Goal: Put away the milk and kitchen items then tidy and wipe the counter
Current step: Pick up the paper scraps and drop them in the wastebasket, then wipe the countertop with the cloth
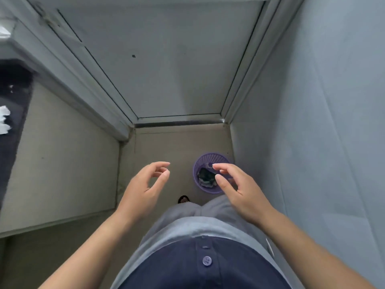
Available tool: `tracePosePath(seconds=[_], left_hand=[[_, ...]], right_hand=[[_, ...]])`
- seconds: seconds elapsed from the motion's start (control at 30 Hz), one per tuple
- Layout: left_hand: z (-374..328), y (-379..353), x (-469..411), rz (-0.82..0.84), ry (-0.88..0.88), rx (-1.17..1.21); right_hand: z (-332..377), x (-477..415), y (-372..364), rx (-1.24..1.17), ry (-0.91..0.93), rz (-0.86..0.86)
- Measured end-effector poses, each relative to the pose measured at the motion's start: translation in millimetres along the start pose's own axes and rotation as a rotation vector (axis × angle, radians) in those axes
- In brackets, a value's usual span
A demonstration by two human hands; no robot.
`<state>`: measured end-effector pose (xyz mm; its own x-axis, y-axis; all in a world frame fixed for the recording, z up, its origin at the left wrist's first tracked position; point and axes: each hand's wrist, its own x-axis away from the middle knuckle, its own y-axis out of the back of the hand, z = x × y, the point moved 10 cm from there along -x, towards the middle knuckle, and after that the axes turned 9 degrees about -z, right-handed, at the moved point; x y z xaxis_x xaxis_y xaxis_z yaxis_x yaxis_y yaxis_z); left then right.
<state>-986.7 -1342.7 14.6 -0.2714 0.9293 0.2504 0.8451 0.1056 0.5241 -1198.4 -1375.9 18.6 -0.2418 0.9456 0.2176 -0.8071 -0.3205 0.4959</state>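
Head view: left hand (143,188) and right hand (239,188) empty, fingers loosely curled, above purple basket (198,163).

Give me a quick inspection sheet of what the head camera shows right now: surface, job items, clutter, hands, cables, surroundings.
Surface: dark counter edge at far left, mostly out of frame; white crumpled bits on it.
Job's things: no milk or kitchen items seen.
Clutter: purple bin on the floor by the right wall, with rubbish inside.
Hands: left hand and right hand both open and empty, fingers loosely curled; the right one is above the bin.
Cables: nothing seen.
Surroundings: closed door ahead, grey wall on the right, beige floor.
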Motion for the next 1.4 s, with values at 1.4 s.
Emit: tracePosePath(seconds=[1.4], left_hand=[[266.0,159.1,587.5,-1.35,0.891,0.344]], right_hand=[[183.8,343.6,-452.1,0.32,0.776,1.299]])
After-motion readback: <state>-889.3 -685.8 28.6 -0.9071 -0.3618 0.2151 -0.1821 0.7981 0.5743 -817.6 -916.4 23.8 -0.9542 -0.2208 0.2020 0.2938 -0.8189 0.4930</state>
